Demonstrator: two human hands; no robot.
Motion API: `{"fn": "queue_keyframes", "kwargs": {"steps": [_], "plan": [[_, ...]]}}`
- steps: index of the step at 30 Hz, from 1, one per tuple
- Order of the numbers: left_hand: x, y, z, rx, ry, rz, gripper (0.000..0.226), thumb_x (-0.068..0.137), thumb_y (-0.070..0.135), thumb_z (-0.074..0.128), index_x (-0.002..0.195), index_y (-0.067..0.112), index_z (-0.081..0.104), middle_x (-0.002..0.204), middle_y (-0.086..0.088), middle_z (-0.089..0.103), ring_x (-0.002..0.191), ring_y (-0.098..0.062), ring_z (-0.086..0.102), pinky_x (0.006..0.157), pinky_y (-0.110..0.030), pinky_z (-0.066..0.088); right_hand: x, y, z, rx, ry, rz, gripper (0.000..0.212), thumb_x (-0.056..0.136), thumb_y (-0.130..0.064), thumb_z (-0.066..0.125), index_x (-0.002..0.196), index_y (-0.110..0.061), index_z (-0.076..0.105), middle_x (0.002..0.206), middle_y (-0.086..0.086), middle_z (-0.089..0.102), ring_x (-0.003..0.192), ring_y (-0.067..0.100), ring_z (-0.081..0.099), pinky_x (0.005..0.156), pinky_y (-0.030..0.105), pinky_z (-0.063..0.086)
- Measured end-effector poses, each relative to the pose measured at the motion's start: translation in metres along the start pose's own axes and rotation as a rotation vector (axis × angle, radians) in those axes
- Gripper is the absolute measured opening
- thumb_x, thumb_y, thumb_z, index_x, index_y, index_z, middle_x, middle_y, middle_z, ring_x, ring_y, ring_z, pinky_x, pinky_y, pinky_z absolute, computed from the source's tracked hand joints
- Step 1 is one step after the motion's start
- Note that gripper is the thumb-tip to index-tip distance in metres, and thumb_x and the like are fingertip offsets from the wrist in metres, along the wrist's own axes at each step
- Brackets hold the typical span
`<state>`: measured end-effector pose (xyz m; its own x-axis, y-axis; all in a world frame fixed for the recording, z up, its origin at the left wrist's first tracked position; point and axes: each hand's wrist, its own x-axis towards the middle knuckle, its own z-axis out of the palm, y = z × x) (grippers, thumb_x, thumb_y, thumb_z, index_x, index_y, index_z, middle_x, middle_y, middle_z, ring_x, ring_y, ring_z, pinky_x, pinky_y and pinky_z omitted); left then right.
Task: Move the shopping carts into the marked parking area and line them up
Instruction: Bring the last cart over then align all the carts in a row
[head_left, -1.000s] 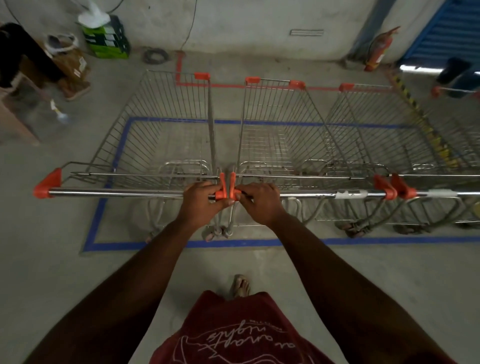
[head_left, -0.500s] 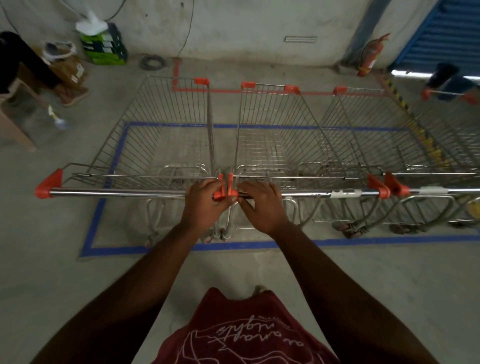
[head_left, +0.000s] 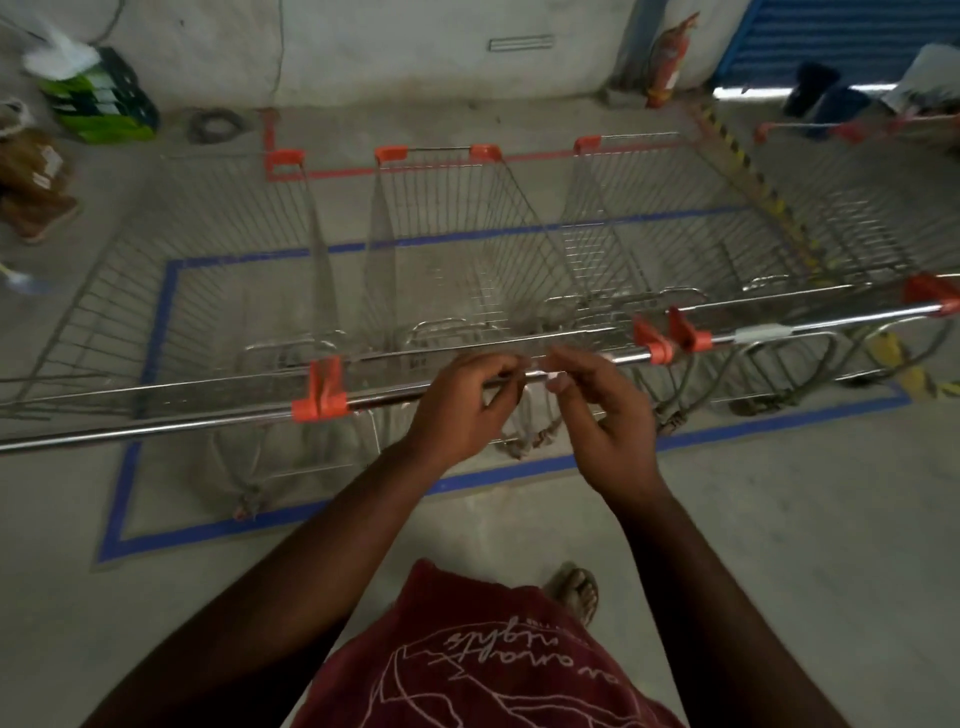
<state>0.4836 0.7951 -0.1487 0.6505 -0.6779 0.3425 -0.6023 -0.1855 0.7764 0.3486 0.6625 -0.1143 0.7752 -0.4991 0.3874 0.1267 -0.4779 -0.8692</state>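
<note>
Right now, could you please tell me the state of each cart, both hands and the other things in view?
left cart: empty, parked inside the blue tape outline
middle cart: empty, parked beside it
right cart: empty, parked in the row
left hand: fingers curled loosely at the middle cart's handle bar
right hand: open, off the bar
fire extinguisher: upright by the wall

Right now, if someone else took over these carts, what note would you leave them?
Left hand: fingers curled loosely at the middle cart's handle bar, grip unclear.
Right hand: open, just off the bar.
Three carts stand side by side inside the blue taped rectangle, handles roughly in one line.
A fourth cart waits far right, beyond the striped tape.
Left to do: bring that one in and square up the row.
</note>
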Motion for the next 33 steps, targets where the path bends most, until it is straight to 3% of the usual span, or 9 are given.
{"fn": "queue_keyframes", "kwargs": {"steps": [4,6,10,14,17,20,23,26,33], "plan": [[0.047,0.03,0.077,0.004,-0.046,0.008,0.018,0.093,0.023,0.065,0.107,0.017,0.073,0.102,0.005,0.074,0.096,-0.015,0.07,0.083,-0.04,0.055,0.018,0.027,-0.077,-0.016,-0.004,0.042,0.028,0.102,0.0,0.06,0.125,-0.013,0.071,0.125,-0.017,0.071,0.117,0.007,0.068,0.086,0.027,0.056],[0.07,0.044,0.112,0.002,-0.05,-0.01,0.022,0.091,0.025,0.065,0.11,0.018,0.074,0.105,0.004,0.074,0.098,-0.015,0.069,0.086,-0.04,0.054,0.028,0.049,-0.113,-0.036,-0.036,0.042,0.028,0.103,-0.002,0.059,0.124,-0.013,0.072,0.136,-0.017,0.066,0.123,0.001,0.063,0.083,0.028,0.058],[0.1,0.064,0.165,-0.034,-0.023,-0.045,0.028,0.093,0.032,0.063,0.116,0.021,0.074,0.112,0.007,0.073,0.105,-0.01,0.069,0.092,-0.034,0.054,0.048,0.088,-0.168,-0.078,-0.029,0.138,0.025,0.104,-0.012,0.06,0.122,-0.022,0.074,0.119,-0.014,0.074,0.1,0.01,0.072,0.078,0.037,0.061],[0.112,0.062,0.2,-0.014,0.014,-0.116,0.028,0.089,0.03,0.065,0.112,0.015,0.073,0.113,0.001,0.073,0.105,-0.014,0.07,0.09,-0.038,0.055,0.081,0.104,-0.208,-0.131,-0.031,0.06,0.023,0.1,-0.002,0.062,0.115,-0.013,0.077,0.107,-0.008,0.076,0.098,0.004,0.07,0.081,0.019,0.054],[0.113,0.054,0.211,0.046,0.008,-0.168,0.043,0.085,0.033,0.072,0.123,0.013,0.069,0.127,0.0,0.066,0.113,-0.016,0.067,0.094,-0.039,0.056,0.108,0.122,-0.222,-0.267,-0.136,0.028,0.018,0.098,-0.011,0.067,0.112,-0.017,0.077,0.102,-0.013,0.074,0.093,-0.006,0.067,0.08,0.007,0.045],[0.117,0.042,0.212,0.234,-0.047,-0.186,0.063,0.083,0.046,0.075,0.135,0.013,0.062,0.141,-0.003,0.06,0.124,-0.022,0.061,0.103,-0.042,0.051,0.127,0.161,-0.218,-0.566,-0.219,0.052,0.029,0.095,-0.042,0.064,0.116,-0.026,0.076,0.107,-0.004,0.079,0.098,0.017,0.073,0.091,0.033,0.054],[0.12,0.038,0.215,0.417,-0.078,-0.191,0.07,0.085,0.051,0.074,0.141,0.011,0.058,0.147,-0.002,0.055,0.127,-0.025,0.059,0.103,-0.041,0.05,0.132,0.197,-0.204,-0.748,-0.222,0.154,0.039,0.099,-0.051,0.048,0.096,-0.027,0.078,0.082,-0.001,0.078,0.084,0.028,0.074,0.101,0.05,0.048],[0.118,0.036,0.219,0.489,-0.056,-0.165,0.071,0.088,0.057,0.06,0.142,0.011,0.058,0.151,-0.002,0.053,0.129,-0.023,0.059,0.101,-0.039,0.052,0.129,0.213,-0.187,-0.847,-0.172,0.156,0.04,0.095,-0.045,0.052,0.068,-0.023,0.071,0.068,-0.002,0.069,0.079,0.03,0.066,0.105,0.056,0.04],[0.118,0.033,0.219,0.459,-0.054,-0.14,0.081,0.087,0.069,0.056,0.144,0.011,0.057,0.155,-0.002,0.049,0.133,-0.018,0.057,0.102,-0.033,0.05,0.117,0.228,-0.18,-0.736,-0.175,0.075,0.039,0.098,-0.043,0.054,0.065,-0.025,0.066,0.067,-0.013,0.056,0.084,0.019,0.06,0.101,0.052,0.034]]}}
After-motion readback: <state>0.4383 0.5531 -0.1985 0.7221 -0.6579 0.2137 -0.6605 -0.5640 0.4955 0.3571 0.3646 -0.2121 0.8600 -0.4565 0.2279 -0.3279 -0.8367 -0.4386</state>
